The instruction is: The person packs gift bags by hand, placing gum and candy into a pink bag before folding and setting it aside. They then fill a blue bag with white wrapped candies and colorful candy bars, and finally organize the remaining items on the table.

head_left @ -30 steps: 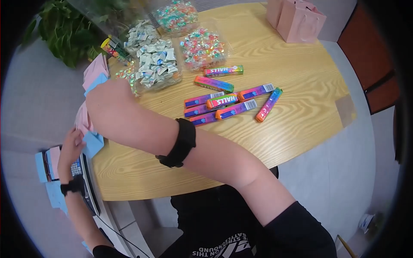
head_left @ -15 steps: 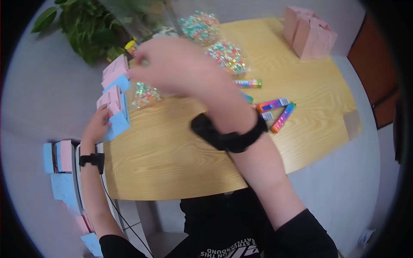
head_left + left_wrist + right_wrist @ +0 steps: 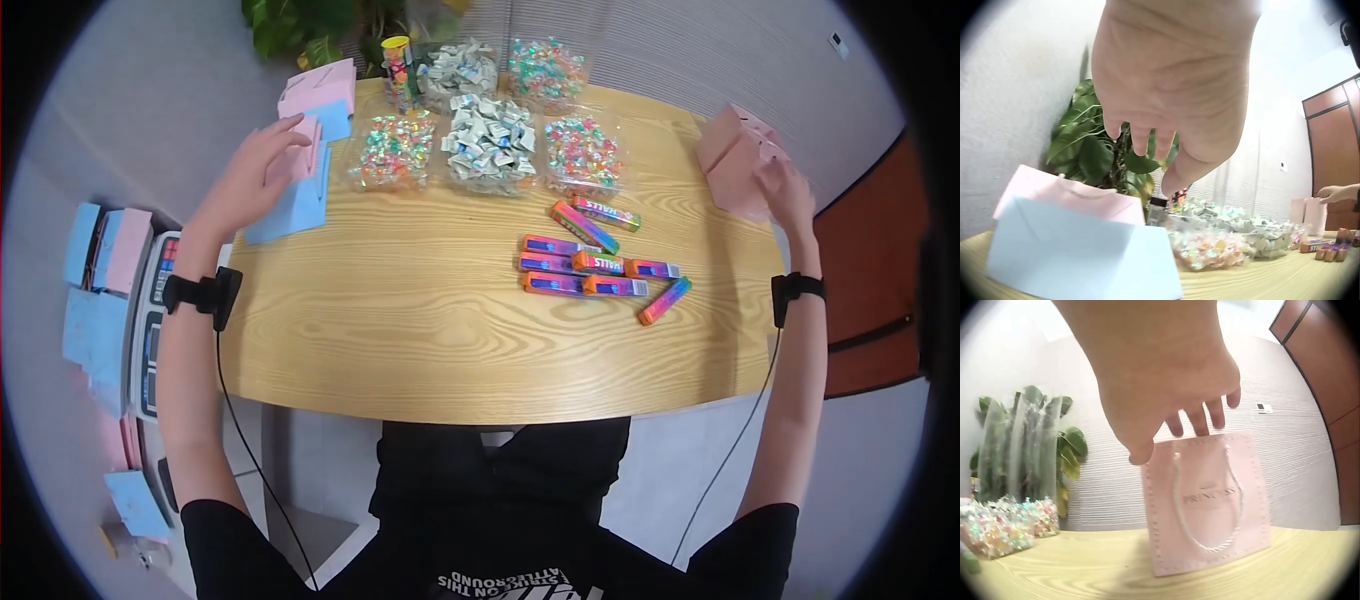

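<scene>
My left hand (image 3: 255,170) hovers over pink and blue paper bags at the table's left edge, its fingers extended. In the left wrist view a blue bag (image 3: 1085,250) lies below the palm, with a pink bag (image 3: 1110,203) behind it. Across the table, my right hand (image 3: 787,195) is at the top of a pink paper bag (image 3: 735,170). The right wrist view shows that upright bag (image 3: 1210,500), marked "PRINCESS", with a white rope handle. There the fingers are spread, their tips close to its top edge, and the thumb is near its left corner.
Clear tubs of wrapped candies (image 3: 490,145) stand along the back, beside a yellow-capped tube (image 3: 398,70). Several Halls candy sticks (image 3: 600,262) lie mid-table. More bags and a device with keys (image 3: 160,270) sit to the left. Cables hang from both wrists.
My right arm has swung from the left side, across the candies, to the pink bag on the right. My left hand stays by the left-hand bags. The head view has shifted.
</scene>
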### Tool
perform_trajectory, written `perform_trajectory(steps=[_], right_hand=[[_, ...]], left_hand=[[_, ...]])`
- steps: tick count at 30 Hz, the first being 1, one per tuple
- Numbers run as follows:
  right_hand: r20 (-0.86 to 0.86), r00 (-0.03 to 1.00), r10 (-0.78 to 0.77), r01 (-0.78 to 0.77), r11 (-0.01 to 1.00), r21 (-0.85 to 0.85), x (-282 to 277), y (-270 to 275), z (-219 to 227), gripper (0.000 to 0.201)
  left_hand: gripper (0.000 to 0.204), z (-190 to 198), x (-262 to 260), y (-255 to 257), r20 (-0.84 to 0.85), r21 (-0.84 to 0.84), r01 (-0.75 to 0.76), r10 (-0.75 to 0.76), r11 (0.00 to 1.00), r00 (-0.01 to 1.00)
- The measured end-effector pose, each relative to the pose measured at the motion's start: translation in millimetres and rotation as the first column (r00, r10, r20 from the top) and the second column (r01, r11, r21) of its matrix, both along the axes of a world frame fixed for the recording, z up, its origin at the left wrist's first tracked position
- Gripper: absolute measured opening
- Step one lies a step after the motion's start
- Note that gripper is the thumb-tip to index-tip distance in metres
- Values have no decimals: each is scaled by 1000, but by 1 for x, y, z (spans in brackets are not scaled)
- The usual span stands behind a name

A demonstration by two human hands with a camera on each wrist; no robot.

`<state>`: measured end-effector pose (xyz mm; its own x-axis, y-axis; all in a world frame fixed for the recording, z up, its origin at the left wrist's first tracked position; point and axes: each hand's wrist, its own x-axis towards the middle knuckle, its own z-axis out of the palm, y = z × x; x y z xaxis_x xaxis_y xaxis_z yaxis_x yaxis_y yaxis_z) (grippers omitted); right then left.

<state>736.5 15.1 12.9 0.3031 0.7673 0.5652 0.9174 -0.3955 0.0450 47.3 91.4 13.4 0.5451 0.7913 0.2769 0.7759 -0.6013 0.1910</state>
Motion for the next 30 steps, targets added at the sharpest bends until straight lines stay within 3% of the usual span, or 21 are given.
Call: perform_trajectory(steps=[2,4,6,7,9,12,13,16,18,20,24,28,30], right_hand=[[285,956,71,-70,997,-15,11,-13,-13,35],[265,964,23,10,992,-123,3,-21,-4,27],[13,971,239,-233,956,-178,14,-20,-20,17],[27,975,222,-213,960,-181,18,-25,-26,17],[170,915,366,-351,929,-114,12,-31,-27,17],[290,858,423,-391,905,-164,-10,-41,-11,26],[359,808,467,-461,881,-108,-17,-42,-6,26],[453,767,454,-439,886,-145,-77,-61,30,22],[502,716,485,-487,863,-139,-113,-67,47,20],[601,564,566,-618,772,-148,-154,-74,61,15],[546,433,717,-776,605,-178,-230,-83,62,11],[436,406,803,-836,519,-177,-266,-71,46,13],[475,428,769,-837,535,-112,-271,-59,44,15]], left_hand=[[40,6,22,-5,-20,35,49,-48,998,999],[37,11,50,-15,-39,62,112,-109,992,993],[27,16,79,-31,-18,99,249,-248,964,969],[27,19,93,-37,-4,103,265,-266,959,964],[21,23,119,-48,39,127,395,-403,910,914],[19,29,151,-52,81,218,477,-503,851,861],[19,32,160,-54,95,221,480,-509,849,856],[26,37,188,-61,126,327,480,-541,814,832],[39,36,206,-69,328,318,468,-558,825,762],[46,37,223,-76,339,395,455,-587,798,735],[56,36,227,-89,317,521,486,-687,702,653],[49,34,212,-78,335,421,536,-675,732,657],[42,40,192,-74,223,390,459,-565,798,794]])
